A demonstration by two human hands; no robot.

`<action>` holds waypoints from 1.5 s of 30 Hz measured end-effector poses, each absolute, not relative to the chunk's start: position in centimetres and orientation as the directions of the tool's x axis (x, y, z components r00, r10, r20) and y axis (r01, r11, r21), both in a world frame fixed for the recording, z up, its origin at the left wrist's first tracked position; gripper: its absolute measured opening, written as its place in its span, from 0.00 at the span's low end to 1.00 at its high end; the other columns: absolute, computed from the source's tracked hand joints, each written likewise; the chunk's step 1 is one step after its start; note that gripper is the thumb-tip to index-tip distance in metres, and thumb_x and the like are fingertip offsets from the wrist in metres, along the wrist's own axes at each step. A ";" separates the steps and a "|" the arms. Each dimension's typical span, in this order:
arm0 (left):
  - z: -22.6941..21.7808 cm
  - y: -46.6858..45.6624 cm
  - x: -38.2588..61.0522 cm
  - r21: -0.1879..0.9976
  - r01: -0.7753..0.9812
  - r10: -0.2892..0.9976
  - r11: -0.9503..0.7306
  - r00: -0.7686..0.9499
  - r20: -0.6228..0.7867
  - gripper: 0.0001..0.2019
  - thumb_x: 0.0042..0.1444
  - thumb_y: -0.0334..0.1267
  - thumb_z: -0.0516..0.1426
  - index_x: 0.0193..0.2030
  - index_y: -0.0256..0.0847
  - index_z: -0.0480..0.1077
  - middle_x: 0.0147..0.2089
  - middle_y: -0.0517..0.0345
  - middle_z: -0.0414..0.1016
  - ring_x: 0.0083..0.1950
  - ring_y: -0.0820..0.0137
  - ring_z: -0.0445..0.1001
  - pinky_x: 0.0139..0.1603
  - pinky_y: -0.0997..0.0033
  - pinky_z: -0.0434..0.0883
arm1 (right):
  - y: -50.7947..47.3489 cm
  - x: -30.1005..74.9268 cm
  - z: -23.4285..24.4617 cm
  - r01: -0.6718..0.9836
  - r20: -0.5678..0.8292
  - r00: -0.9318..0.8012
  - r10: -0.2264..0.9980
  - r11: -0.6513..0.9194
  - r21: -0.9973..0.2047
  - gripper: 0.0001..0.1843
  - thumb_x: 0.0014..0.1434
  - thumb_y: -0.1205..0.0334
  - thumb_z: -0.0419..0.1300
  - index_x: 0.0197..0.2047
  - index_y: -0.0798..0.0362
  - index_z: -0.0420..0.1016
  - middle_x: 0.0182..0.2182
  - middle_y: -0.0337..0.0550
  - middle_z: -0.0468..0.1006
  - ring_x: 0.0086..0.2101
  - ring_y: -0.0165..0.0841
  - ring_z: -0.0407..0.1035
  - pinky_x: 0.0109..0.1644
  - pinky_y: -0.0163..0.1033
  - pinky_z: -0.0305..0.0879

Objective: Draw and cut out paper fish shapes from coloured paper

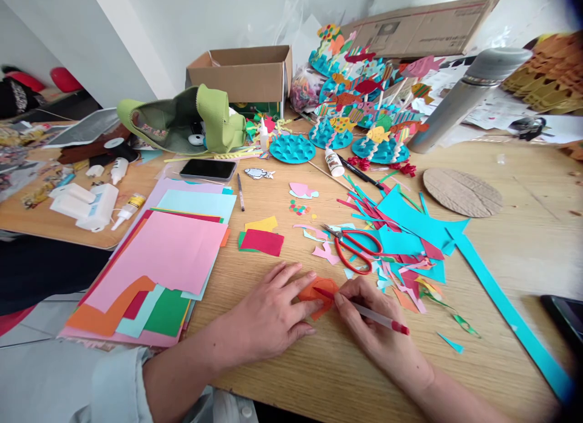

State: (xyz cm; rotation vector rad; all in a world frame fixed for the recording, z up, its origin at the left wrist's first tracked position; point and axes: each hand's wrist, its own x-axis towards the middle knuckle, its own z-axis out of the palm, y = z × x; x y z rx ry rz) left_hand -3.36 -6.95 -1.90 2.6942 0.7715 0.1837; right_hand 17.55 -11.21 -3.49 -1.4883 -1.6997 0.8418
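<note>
My left hand (268,313) lies flat with its fingers spread, pressing down a small orange paper piece (319,292) on the wooden table (523,253). My right hand (373,326) is closed around a red pen (368,312), whose tip touches the orange piece. Red-handled scissors (357,250) lie just beyond my hands among paper scraps.
A stack of coloured paper sheets (168,259) lies to the left, with a black phone (207,169) behind it. Teal paper offcuts (410,228), a cardboard disc (462,192), paper fish crafts on teal bases (355,107), glue bottles, a metal flask (469,95) and a cardboard box (246,73) fill the back.
</note>
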 end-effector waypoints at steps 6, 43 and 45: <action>-2.1 -6.9 -3.4 0.344 0.489 0.531 -0.801 0.846 0.035 0.19 0.61 0.46 0.53 0.58 0.45 0.68 0.67 0.50 0.58 0.69 0.54 0.51 0.67 0.48 0.54 | -11.0 17.4 -3.5 0.527 0.105 -0.076 0.992 0.130 -0.840 0.11 0.63 0.60 0.53 0.28 0.51 0.64 0.18 0.34 0.68 0.18 0.27 0.60 0.21 0.32 0.56; -2.5 -7.0 -3.0 0.285 0.477 0.534 -0.832 0.827 0.176 0.13 0.63 0.41 0.52 0.49 0.41 0.73 0.61 0.50 0.66 0.67 0.60 0.56 0.67 0.54 0.58 | -11.4 17.1 -3.2 0.766 0.375 -0.202 0.905 0.384 -0.515 0.10 0.66 0.63 0.50 0.38 0.54 0.72 0.29 0.47 0.78 0.29 0.36 0.72 0.33 0.40 0.66; -2.6 -6.8 -3.1 0.259 0.479 0.538 -0.839 0.804 0.254 0.11 0.63 0.39 0.53 0.44 0.38 0.75 0.59 0.49 0.68 0.66 0.60 0.57 0.66 0.56 0.59 | -11.9 16.9 -2.9 0.729 0.373 -0.233 0.898 0.415 -0.544 0.11 0.66 0.64 0.49 0.35 0.53 0.71 0.24 0.43 0.75 0.24 0.33 0.69 0.29 0.37 0.63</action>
